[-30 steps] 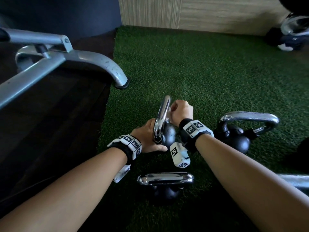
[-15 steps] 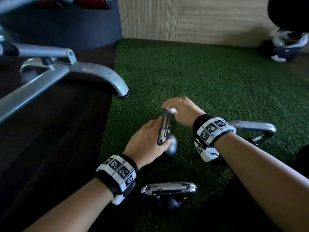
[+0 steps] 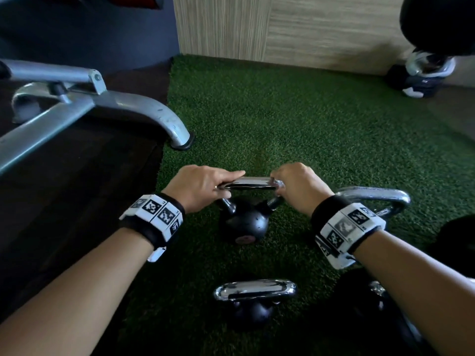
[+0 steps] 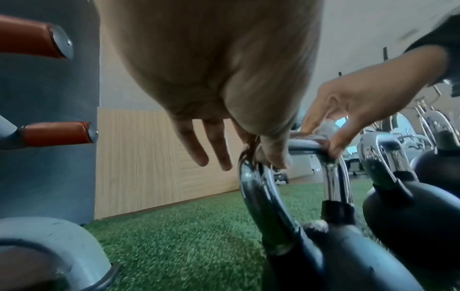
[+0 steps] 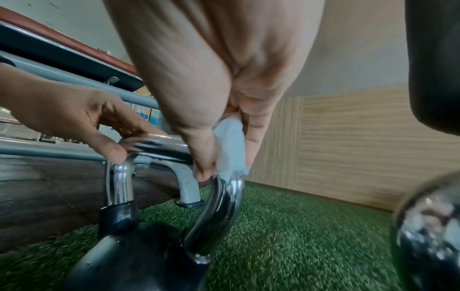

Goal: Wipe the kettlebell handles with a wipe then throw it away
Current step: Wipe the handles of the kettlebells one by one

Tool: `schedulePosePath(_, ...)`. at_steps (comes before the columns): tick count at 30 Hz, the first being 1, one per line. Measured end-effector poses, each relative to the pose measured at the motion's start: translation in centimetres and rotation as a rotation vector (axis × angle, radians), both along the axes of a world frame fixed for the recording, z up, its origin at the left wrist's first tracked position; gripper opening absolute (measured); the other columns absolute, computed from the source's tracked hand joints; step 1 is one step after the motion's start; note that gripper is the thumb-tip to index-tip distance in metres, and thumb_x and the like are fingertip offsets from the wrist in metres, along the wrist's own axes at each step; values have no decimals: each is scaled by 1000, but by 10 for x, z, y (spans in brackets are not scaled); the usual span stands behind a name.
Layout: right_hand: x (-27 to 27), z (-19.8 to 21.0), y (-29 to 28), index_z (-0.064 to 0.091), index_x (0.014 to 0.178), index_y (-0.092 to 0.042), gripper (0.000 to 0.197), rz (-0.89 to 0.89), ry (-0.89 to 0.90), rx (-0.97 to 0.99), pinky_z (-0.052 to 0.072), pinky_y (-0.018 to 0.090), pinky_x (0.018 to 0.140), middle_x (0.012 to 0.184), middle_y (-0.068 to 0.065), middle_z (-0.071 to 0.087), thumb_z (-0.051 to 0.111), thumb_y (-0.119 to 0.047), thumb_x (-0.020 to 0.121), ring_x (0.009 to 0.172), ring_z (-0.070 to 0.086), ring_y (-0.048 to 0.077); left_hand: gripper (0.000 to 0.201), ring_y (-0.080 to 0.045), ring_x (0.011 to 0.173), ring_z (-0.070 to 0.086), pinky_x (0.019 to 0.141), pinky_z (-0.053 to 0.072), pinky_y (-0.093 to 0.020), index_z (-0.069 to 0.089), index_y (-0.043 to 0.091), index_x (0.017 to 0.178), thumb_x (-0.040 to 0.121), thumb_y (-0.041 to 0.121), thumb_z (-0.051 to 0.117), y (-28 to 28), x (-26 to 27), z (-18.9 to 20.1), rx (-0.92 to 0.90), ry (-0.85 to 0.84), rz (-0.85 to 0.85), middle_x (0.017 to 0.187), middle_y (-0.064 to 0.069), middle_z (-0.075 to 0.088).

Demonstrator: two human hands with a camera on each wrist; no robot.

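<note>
A black kettlebell with a chrome handle stands on the green turf, handle crosswise to me. My left hand pinches the handle's left end, index finger along the top and thumb underneath; in the left wrist view its thumb presses the chrome handle while two fingers stick out straight. My right hand grips the handle's right corner through a white wipe, which is squeezed between thumb and fingers against the chrome handle.
A second kettlebell stands close in front of me, a third kettlebell just right of my right wrist. A grey bench frame has its foot on the turf's left edge. More weights sit at the far right by the wall.
The kettlebell has turned from end-on to crosswise. My left hand shifted to the handle's left end, and my right hand with the wipe moved to its right corner.
</note>
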State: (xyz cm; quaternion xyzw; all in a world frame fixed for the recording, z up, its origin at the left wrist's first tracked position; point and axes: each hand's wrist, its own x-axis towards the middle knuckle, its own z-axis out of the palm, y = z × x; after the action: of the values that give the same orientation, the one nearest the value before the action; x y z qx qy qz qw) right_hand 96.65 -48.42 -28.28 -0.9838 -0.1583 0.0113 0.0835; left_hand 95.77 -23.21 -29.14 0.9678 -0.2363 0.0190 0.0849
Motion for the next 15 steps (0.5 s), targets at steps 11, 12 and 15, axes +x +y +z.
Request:
schedulePosePath(11,-61,56,-79,80,110,-28,32,-201,10,129,36,16,76,97,-7,70,88,-26,78,96,64,11,53,-10,125,62,101,52,-34,55,33,147,97,52,60,-55,4,21,-235,-51,-124,144,16,60)
schedulePosePath(12,-73,64,-92,80,109,-31,33,-222,36,99,39,15,76,98,-8,72,89,-29,77,96,66,11,51,-10,124,62,101,53,-34,56,33,145,98,50,61,-65,3,21,-274,-36,-145,142,15,61)
schedulePosePath(15,-103,90,-127,78,103,-37,32,-263,92,10,37,1,78,100,-9,75,90,-28,74,96,68,7,45,-11,120,63,99,53,-32,61,33,141,98,44,64,-92,-6,21,-412,47,-176,134,12,66)
